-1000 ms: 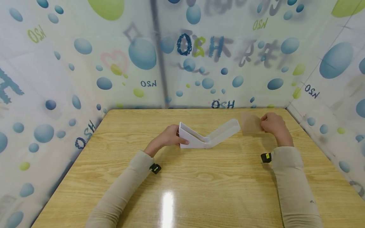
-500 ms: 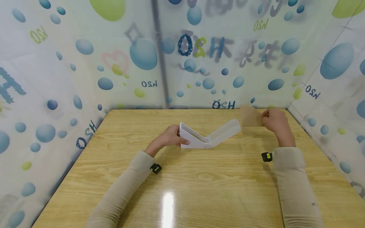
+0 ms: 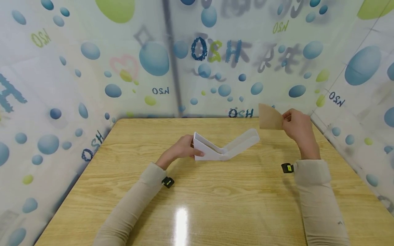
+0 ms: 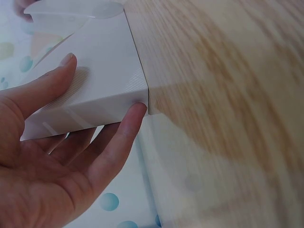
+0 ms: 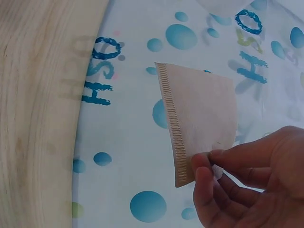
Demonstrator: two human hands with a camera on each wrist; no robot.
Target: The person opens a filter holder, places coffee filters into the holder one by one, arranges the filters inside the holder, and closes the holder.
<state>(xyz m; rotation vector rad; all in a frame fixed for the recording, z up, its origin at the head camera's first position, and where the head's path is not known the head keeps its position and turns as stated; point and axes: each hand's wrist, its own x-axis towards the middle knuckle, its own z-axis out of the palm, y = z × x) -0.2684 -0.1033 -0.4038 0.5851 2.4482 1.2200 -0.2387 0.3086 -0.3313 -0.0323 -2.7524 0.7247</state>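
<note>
My left hand [image 3: 183, 146] grips the left end of a white filter-paper box [image 3: 207, 150], thumb on its near face and fingers around the end. The box stands on the table with its translucent lid [image 3: 243, 140] swung out to the right. In the left wrist view, the thumb lies on the box's broad white side [image 4: 102, 52]. My right hand [image 3: 298, 123] pinches a brown paper coffee filter [image 3: 269, 118] by one corner, raised at the table's far right. A crimped seam along one edge of the coffee filter [image 5: 202, 111] shows in the right wrist view.
The wooden table [image 3: 227, 198] runs back to a patterned wall sheet [image 3: 215, 78] with bubbles and lettering. Similar sheets stand along both sides. Small black devices sit at both wrists, such as the right wrist device [image 3: 287, 168].
My right hand has risen with the coffee filter, from low over the table to above its far edge. My left hand and the white box have stayed in place.
</note>
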